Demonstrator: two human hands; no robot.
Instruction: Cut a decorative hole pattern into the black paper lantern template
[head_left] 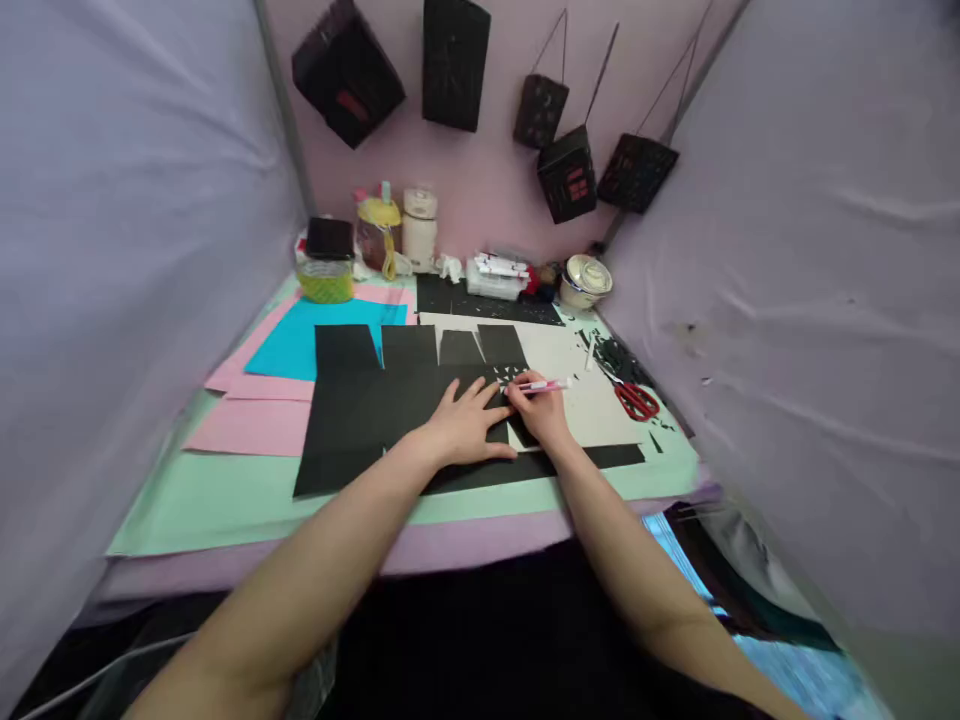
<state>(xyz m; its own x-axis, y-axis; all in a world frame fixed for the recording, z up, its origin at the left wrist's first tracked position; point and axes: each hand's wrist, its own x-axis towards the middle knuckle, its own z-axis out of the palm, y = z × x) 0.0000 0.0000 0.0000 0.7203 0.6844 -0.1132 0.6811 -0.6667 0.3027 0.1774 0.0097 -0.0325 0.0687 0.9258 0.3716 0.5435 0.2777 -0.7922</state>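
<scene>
A large sheet of black card [360,420] with cut flaps along its far edge lies on the table. My left hand [472,425] rests flat on it, fingers spread. Just right of those fingers, my right hand [541,410] grips a slim pink-and-white pen-style craft knife [551,385], its tip hidden by the fingers. Small pale cut-out shapes [506,374] show in the black card beside the right fingertips. Under the card's right part lies a white board [600,410].
Red-handled scissors [636,402] lie at the right among black paper scraps [619,358]. Blue paper [289,340] and pink paper [251,427] are at the left. Jars [420,230], a box with markers [495,280] and a lidded bowl [585,282] line the back. Black paper lanterns [568,175] hang above.
</scene>
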